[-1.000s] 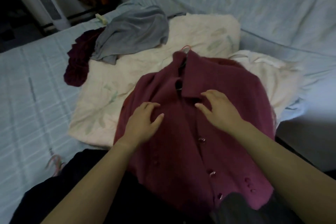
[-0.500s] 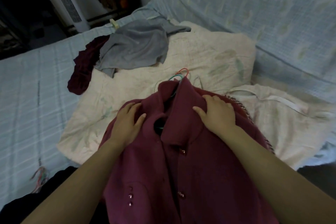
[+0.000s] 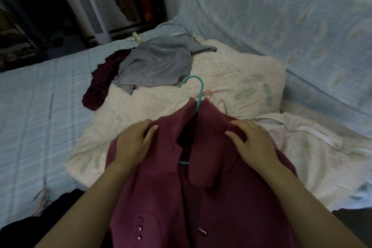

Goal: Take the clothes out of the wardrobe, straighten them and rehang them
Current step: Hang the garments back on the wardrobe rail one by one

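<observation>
Maroon coat (image 3: 201, 197) is laid on the bed (image 3: 40, 127), collar pointing away, long axis straight outward. Its shoulders are gripped by the left hand (image 3: 133, 143) and right hand (image 3: 253, 143), equally near. The teal hanger (image 3: 198, 94) hook is now exposed, where earlier it was barely visible.

Maroon buttoned coat (image 3: 201, 197) on teal hanger (image 3: 198, 94), front up, over bed.

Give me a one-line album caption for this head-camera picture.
Left hand and right hand grip the shoulders of a maroon coat on a teal hanger above a cream quilt.
</observation>
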{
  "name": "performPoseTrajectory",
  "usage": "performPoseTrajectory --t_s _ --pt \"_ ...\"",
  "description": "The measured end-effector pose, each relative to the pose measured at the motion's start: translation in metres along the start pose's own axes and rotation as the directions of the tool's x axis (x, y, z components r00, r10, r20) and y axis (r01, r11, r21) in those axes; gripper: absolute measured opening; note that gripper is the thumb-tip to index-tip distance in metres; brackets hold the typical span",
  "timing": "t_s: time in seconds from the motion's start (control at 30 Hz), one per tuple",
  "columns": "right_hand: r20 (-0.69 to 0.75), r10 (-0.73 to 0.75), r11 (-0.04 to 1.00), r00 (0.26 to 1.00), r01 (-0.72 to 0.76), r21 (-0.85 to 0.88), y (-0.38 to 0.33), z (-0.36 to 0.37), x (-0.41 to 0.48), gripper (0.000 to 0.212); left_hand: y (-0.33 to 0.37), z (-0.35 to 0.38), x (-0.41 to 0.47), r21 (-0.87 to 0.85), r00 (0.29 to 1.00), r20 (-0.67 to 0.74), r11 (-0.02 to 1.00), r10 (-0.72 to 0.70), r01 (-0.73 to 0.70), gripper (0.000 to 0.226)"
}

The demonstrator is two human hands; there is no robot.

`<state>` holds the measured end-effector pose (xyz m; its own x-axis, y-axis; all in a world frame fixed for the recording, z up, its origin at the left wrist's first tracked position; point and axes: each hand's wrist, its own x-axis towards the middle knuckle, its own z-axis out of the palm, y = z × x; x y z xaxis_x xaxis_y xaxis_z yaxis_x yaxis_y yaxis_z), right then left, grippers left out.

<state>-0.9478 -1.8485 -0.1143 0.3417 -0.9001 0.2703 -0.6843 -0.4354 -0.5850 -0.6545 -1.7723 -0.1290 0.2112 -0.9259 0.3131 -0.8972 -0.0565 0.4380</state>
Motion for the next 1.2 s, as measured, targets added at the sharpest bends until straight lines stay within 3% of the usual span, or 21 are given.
performPoseTrajectory --t_s 0.1,0.3,0.47,0.6,0.77,0.87,1.03,1.2 --pt "0.052 -0.100 0.995 0.994 0.100 0.013 -0.026 0.011 0.002 0.036 0.001 -0.030 -0.022 0.057 0.993 -0.117 0.998 -0.031 0.038 0.041" --pt "-0.048 -0.302 0.948 0.952 0.306 0.084 -0.112 0.023 -0.020 0.037 -0.008 -0.118 -0.096 0.055 0.941 -0.287 0.978 -0.179 0.203 0.044" --pt "-0.180 -0.466 0.859 0.866 0.492 0.141 -0.199 0.009 -0.050 0.034 -0.003 -0.196 -0.163 0.008 0.863 -0.439 0.960 -0.249 0.280 0.035" --pt "-0.281 -0.573 0.768 0.770 0.624 0.143 -0.292 -0.024 -0.076 0.028 0.007 -0.279 -0.214 -0.013 0.764 -0.597 0.956 -0.244 0.294 0.032" --pt "-0.388 -0.623 0.659 0.679 0.723 0.208 -0.421 -0.069 -0.127 0.028 0.027 -0.410 -0.292 0.046 0.586 -0.800 0.961 -0.129 0.274 0.033" --pt "-0.417 -0.670 0.556 0.614 0.788 0.267 -0.491 -0.068 -0.175 0.028 0.026 -0.470 -0.366 0.066 0.493 -0.862 0.939 -0.117 0.338 0.037" --pt "-0.318 -0.781 0.401 0.538 0.822 0.405 -0.566 -0.008 -0.284 0.025 0.003 -0.501 -0.523 0.046 0.382 -0.891 0.789 -0.245 0.613 0.047" --pt "-0.136 -0.903 0.237 0.408 0.736 0.635 -0.606 0.086 -0.392 0.029 -0.020 -0.490 -0.679 0.000 0.259 -0.891 0.573 -0.372 0.820 0.060"
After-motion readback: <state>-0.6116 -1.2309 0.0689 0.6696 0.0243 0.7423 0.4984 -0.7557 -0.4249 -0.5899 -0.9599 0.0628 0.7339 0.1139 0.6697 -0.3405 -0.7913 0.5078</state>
